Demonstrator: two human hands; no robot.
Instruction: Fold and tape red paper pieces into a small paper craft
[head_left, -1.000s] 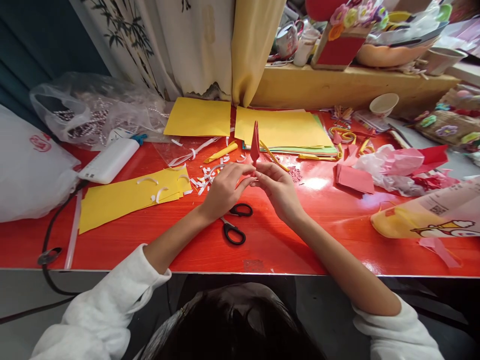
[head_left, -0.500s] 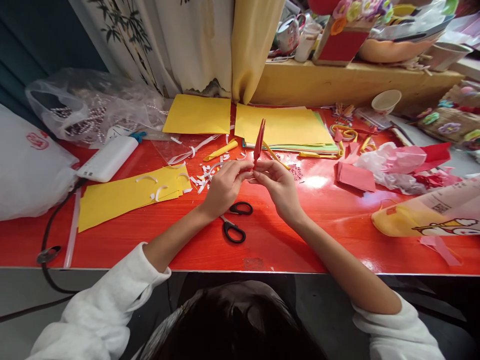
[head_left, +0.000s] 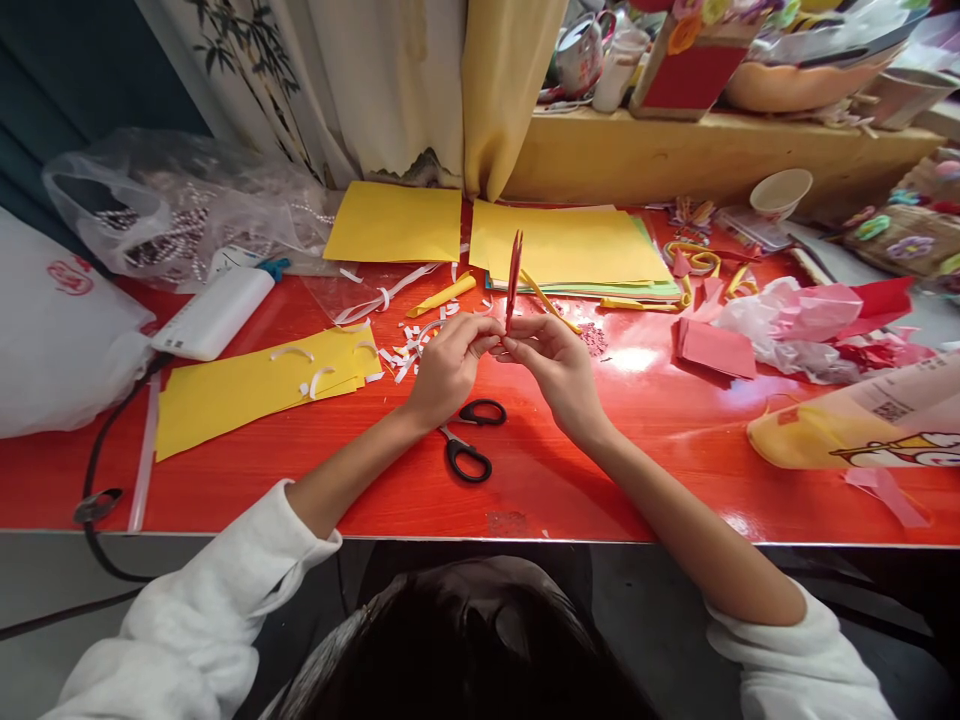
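Note:
A folded piece of red paper (head_left: pixel 514 282) stands upright, seen nearly edge-on, above the table. My left hand (head_left: pixel 451 362) pinches its lower end from the left. From the other side my right hand (head_left: pixel 553 372) grips the same end, so the fingertips of both hands meet there. The fingers cover the bottom of the paper. Below the hands lie black-handled scissors (head_left: pixel 471 440) on the red table, their blades partly hidden by my left hand. White paper scraps (head_left: pixel 405 358) are scattered beside my left hand.
Yellow sheets (head_left: pixel 394 222) and a stack of coloured paper (head_left: pixel 566 245) lie at the back. Yellow strips (head_left: pixel 262 385) and a white power bank (head_left: pixel 217 312) are on the left. Red paper squares (head_left: pixel 716 347), crumpled tissue and a yellow-and-white cup (head_left: pixel 862 425) occupy the right.
The red paper has turned slightly, showing more edge-on and leaning less to the right. Both hands keep their pinch in nearly the same place.

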